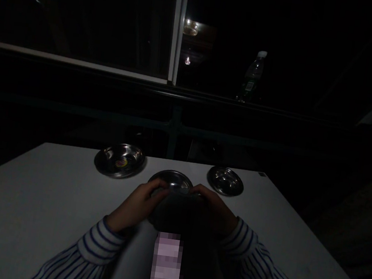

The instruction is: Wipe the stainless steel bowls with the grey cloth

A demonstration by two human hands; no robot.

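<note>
A shiny steel bowl (176, 175) is at the middle of the white table, between my two hands. My left hand (138, 204) is closed, its thumb and fingers at the bowl's near left side. On the other side, my right hand (219, 210) bends its fingers in at the bowl's right rim, its palm in shadow. A dark shape (176, 213) spans the space between the hands and covers the near part of the bowl; whether it is part of the bowl or a separate thing is too dark to tell.
A larger steel bowl (118, 169) with a coloured sticker stands back left on the white table (42, 212). A smaller steel dish (225, 181) is back right. Behind the table, a plastic bottle (254, 73) stands by the window frame (177, 33). A blurred pinkish patch (166, 260) shows below my hands.
</note>
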